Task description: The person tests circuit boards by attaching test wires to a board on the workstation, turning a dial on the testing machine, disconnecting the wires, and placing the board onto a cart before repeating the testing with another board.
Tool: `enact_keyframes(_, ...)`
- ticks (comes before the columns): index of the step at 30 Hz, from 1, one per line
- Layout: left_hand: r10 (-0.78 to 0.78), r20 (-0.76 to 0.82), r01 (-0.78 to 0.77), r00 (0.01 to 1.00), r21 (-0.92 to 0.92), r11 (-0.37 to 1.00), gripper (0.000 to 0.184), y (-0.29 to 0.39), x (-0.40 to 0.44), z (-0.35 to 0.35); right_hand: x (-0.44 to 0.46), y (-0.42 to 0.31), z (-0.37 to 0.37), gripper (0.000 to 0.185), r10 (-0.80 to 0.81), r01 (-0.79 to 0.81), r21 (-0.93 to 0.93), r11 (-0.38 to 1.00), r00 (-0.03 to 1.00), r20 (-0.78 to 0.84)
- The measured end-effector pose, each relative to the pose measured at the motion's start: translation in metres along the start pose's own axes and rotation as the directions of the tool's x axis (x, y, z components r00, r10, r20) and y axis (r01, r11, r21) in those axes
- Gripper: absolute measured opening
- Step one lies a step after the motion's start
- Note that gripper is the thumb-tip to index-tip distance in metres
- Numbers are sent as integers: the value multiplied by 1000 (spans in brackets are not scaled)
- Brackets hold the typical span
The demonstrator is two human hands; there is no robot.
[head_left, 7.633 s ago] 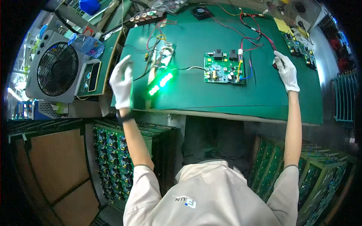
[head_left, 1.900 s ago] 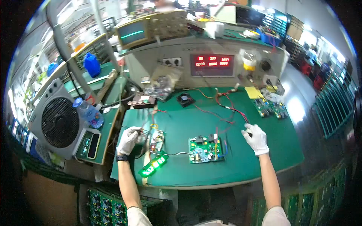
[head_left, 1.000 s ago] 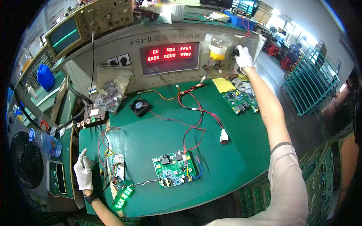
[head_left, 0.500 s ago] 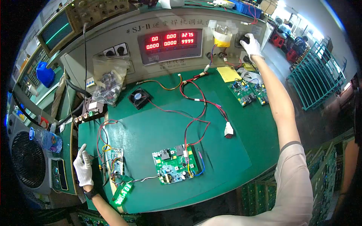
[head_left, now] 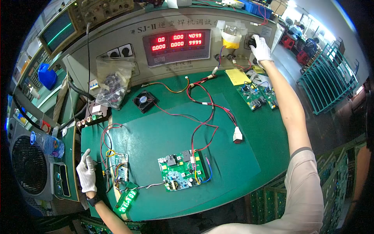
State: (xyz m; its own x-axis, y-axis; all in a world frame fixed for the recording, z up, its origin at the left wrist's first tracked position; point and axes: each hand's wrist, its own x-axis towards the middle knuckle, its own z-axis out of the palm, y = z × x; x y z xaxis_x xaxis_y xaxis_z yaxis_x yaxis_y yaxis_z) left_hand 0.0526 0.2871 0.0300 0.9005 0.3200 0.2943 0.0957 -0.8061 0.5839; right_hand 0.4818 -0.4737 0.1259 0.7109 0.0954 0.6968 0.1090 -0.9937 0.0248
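My right hand (head_left: pixel 261 50), in a white glove, reaches up to the panel's right end, its fingers closed around a black knob (head_left: pixel 250 40). At the bench's left edge, my gloved left hand (head_left: pixel 86 171) lies with its fingers stretched out and holds nothing. Beside it are thin wires and a small circuit board (head_left: pixel 121 167). A lit green display module (head_left: pixel 127 201) connects by a twisted cable to a larger green circuit board (head_left: pixel 181 170) in the middle. Red digits glow on the panel's meter display (head_left: pixel 177 42).
A black fan (head_left: pixel 144 101), a bag of parts (head_left: pixel 114 84) and a loose wire harness (head_left: pixel 210 103) lie towards the back. More circuit boards (head_left: pixel 252 96) sit at right, near a yellow paper (head_left: pixel 235 77). A bottle (head_left: pixel 48 144) and a phone (head_left: pixel 62 180) are left of the bench.
The top right reading has risen from 327.5 to digits reading 4099. My right hand has turned slightly at the knob; my left hand stays nearly still.
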Motion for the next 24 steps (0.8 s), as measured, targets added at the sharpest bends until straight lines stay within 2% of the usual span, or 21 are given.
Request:
enact_keyframes(4, -27, 14, 27, 1000, -4, 1000, 63, 5, 0, -1, -1, 3, 3, 54, -63, 62, -38, 997, 998, -14)
enact_keyframes(7, -16, 12, 16, 1000, 10, 1000, 62, -4, 1, 2, -3, 2, -2, 60, -46, 49, -60, 997, 997, 65)
enact_keyframes(9, -3, 2, 3, 1000, 27, 1000, 61, -7, 0, 1, -16, -4, -10, 67, -95, 92, -30, 995, 991, -90)
enact_keyframes(11, -44, 27, 43, 999, 18, 999, 58, 0, 0, -1, -32, -17, -24, 68, -142, 146, 18, 989, 982, -125)
enact_keyframes(13, -27, 11, 27, 1000, -2, 1000, 56, 6, -1, 0, -60, -40, -49, 50, -176, 179, 57, 982, 983, -61)
enact_keyframes(15, -4, -3, 4, 1000, -15, 1000, 54, 9, -2, -2, -97, -61, -72, 41, -249, 246, 114, 962, 968, 10)
enact_keyframes(17, 8, -55, -8, 998, 11, 1000, 53, 9, -1, -3, -137, -81, -100, 37, -240, 134, 372, 919, 936, 258)
enact_keyframes(18, 34, -101, -33, 994, 15, 999, 51, 8, -1, -3, -158, -91, -115, 41, -300, 186, 384, 905, 917, 263)
enact_keyframes(19, 48, -185, -60, 982, -61, 996, 49, -2, 1, 3, -181, -102, -131, 46, -358, 236, 396, 887, 894, 269)
enact_keyframes(20, 43, -213, -57, 976, -60, 997, 48, 6, 1, 2, -191, -130, -171, 56, -237, 46, 371, 928, 839, 490)
enact_keyframes(21, 38, -240, -53, 970, -59, 997, 47, 19, 1, 0, -199, -152, -208, 66, -115, -137, 303, 943, 721, 684)
enact_keyframes(22, 99, -256, -99, 962, 10, 995, 44, 33, 3, -1, -216, -155, -215, 75, -142, -147, 332, 932, 694, 706)
enact_keyframes(23, 166, -302, -197, 939, -75, 977, 42, 47, 5, 5, -231, -156, -221, 84, -168, -160, 359, 920, 665, 727)
enact_keyframes(24, 237, -283, -272, 929, -91, 958, 40, 81, 3, 2, -241, -164, -231, 90, -172, -132, 310, 942, 604, 778)
